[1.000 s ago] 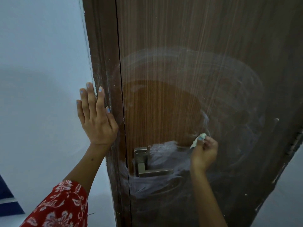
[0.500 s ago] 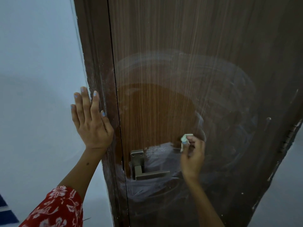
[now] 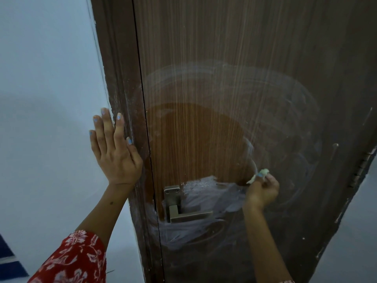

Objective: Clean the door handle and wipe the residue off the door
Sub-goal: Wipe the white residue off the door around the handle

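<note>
Item 1: my right hand [image 3: 262, 190], fingers [image 3: 270, 178] curled and pinching a small pale wad of cloth [image 3: 262, 173], pressed against the door [image 3: 204, 48]. The wad sits at about 2 o'clock from the door handle [image 3: 184, 211], near it but not touching, right at the edge where clean wood meets smear.

Item 2: my left hand [image 3: 114, 152], fingers [image 3: 108, 127] straight and close together, holding nothing, laid flat where the white wall [image 3: 47, 78] meets the door frame [image 3: 120, 78]. It sits at 10 o'clock from the handle. Nails painted light blue. Red floral sleeve [image 3: 77, 260] at the forearm.

Item 3: door handle, square brushed-metal lever, pointing to 3 o'clock from its plate, at the door's left edge.

Item 4: white residue [image 3: 214, 197], thick streaks just beside the handle from 1 through 5 o'clock, with fainter arcs sweeping wide across the panel. A wiped brown patch [image 3: 193, 144] lies at 12 o'clock above the handle.

Item 5: hinge [image 3: 361, 170], at 3 o'clock on the door's far edge.
</note>
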`<state>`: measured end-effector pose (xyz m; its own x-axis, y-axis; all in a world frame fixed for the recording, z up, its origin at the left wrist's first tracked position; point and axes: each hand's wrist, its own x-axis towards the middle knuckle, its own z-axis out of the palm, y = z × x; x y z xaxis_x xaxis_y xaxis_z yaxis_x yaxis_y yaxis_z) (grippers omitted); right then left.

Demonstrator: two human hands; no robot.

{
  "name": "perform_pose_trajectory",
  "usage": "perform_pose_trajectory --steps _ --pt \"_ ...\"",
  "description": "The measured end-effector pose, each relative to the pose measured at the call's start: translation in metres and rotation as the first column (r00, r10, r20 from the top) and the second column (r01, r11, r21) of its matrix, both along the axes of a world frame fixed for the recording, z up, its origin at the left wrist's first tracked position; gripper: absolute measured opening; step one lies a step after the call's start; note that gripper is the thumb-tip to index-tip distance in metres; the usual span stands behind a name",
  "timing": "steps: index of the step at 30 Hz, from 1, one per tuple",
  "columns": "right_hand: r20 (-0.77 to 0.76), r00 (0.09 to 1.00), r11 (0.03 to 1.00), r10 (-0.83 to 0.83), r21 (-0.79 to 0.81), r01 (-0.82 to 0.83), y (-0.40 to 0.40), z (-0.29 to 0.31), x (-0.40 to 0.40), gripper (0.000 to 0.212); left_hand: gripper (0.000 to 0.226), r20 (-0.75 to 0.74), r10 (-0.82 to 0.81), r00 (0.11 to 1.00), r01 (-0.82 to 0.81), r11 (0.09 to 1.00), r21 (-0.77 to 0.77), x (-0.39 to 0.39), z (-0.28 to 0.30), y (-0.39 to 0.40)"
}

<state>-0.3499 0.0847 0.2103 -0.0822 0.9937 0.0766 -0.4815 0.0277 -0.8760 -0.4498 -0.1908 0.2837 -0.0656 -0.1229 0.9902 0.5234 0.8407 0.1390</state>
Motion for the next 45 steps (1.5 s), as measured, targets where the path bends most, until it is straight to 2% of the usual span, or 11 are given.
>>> perform_pose_trajectory --steps 4,9,13,18,23,27,29,33,37,42,45 --pt "0.123 0.989 0.878 0.087 0.460 -0.135 -0.027 0.005 0.001 0.016 0.050 -0.007 0.002 1.000 -0.002 1.000 0.000 -0.001 0.000 0.000" --pt "-0.103 0.994 0.998 0.037 0.056 -0.031 -0.010 0.035 -0.003 0.017 0.050 -0.005 0.001 1.000 -0.001 1.000 0.000 0.000 0.001 0.001" --pt "-0.037 0.978 0.906 0.204 0.387 -0.174 -0.039 0.043 -0.006 0.015 0.050 -0.004 0.002 1.000 -0.002 1.000 0.003 0.000 0.001 0.000" --pt "-0.159 0.987 0.997 0.034 0.076 -0.022 -0.013 0.067 -0.007 0.015 0.049 -0.004 0.006 1.000 -0.006 1.000 0.004 0.000 0.001 0.001" --pt "0.030 0.984 0.823 0.175 0.543 -0.163 -0.044 0.059 -0.007 0.019 0.049 -0.005 0.004 1.000 -0.004 1.000 0.009 -0.001 0.000 0.000" --pt "-0.102 0.994 0.983 0.030 0.185 -0.011 -0.008 0.070 -0.005 0.015 0.049 0.003 0.004 1.000 -0.004 1.000 0.011 0.001 0.001 0.001" --pt "-0.053 0.999 0.941 0.003 0.338 0.015 -0.023 0.067 -0.005 0.017 0.049 0.002 0.001 1.000 -0.001 1.000 0.011 0.002 0.001 0.001" --pt "0.197 0.949 0.685 0.246 0.658 -0.314 -0.054 0.023 0.000 0.019 0.050 0.011 -0.001 1.000 0.001 1.000 0.008 0.002 0.001 0.000" --pt "0.002 0.988 0.938 0.155 0.315 -0.148 -0.042 0.011 0.005 0.019 0.050 0.014 0.007 1.000 -0.007 1.000 0.001 0.003 0.002 0.001" --pt "0.388 0.890 0.597 0.240 0.664 -0.451 -0.068 -0.013 0.015 0.020 0.050 0.004 0.005 1.000 -0.005 1.000 0.002 0.002 0.001 0.000" --pt "0.335 0.912 0.753 0.236 0.530 -0.389 -0.057 -0.021 0.020 0.023 0.050 0.001 0.011 1.000 -0.011 1.000 0.002 0.003 0.001 0.001"
